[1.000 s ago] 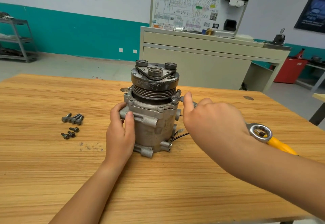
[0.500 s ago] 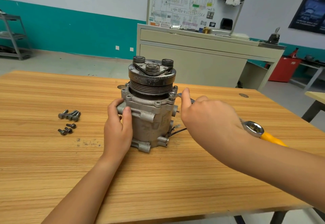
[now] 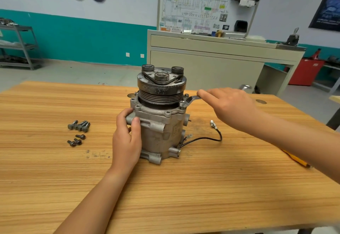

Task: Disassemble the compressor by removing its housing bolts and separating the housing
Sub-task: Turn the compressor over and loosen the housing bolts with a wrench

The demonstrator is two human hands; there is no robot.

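Support is being given to the compressor (image 3: 160, 123), upright mid-worktop (image 3: 184, 187), by the left hand (image 3: 127, 138) curled round its side. A wrench (image 3: 191, 99) on a housing bolt (image 3: 182, 103) is being gripped by the right hand (image 3: 230, 107); loose bolts (image 3: 79, 125) are lying toward the left edge.

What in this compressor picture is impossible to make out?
Head view only.
The wrench handle: covered by the right hand; grip unclear.
The yellow-handled tool: mostly behind the right forearm.
The compressor: far side faces away; its label is too small to read.
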